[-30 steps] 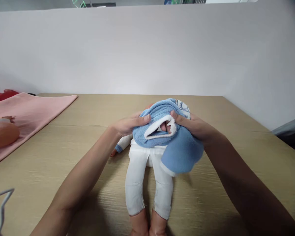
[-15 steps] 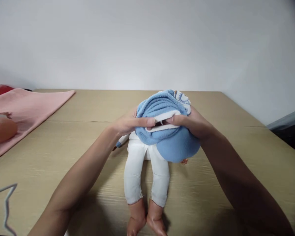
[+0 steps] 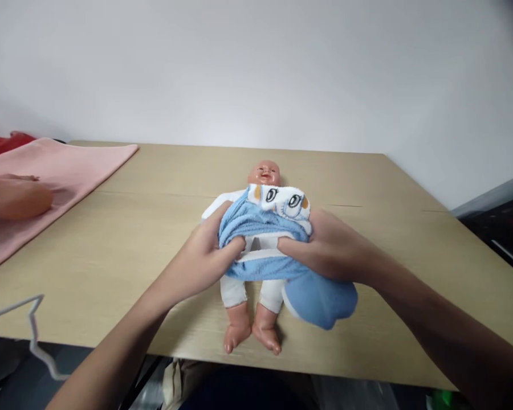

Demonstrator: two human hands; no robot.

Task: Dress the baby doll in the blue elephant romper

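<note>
A baby doll (image 3: pixel 264 173) lies on its back on the wooden table (image 3: pixel 123 239), head away from me, in a white top and white leggings (image 3: pixel 232 291). Its bare feet point toward the table's near edge. A blue fleece garment (image 3: pixel 256 225) with a cartoon face printed on it is bunched over the doll's belly. My left hand (image 3: pixel 206 257) grips its left side. My right hand (image 3: pixel 329 247) grips the right side, thumb on the white hem. A loose blue part of the garment hangs down below my right hand.
A pink cloth (image 3: pixel 47 182) lies at the left of the table with part of another doll (image 3: pixel 15 198) on it. Something red (image 3: pixel 0 142) sits behind the cloth. A white wire hanger (image 3: pixel 29 324) shows at the lower left. A grey partition wall stands behind the table.
The blue garment has come down off the doll's head to its belly, so the face now shows. Both hands moved toward me with it. The view shifted, showing the table's near edge.
</note>
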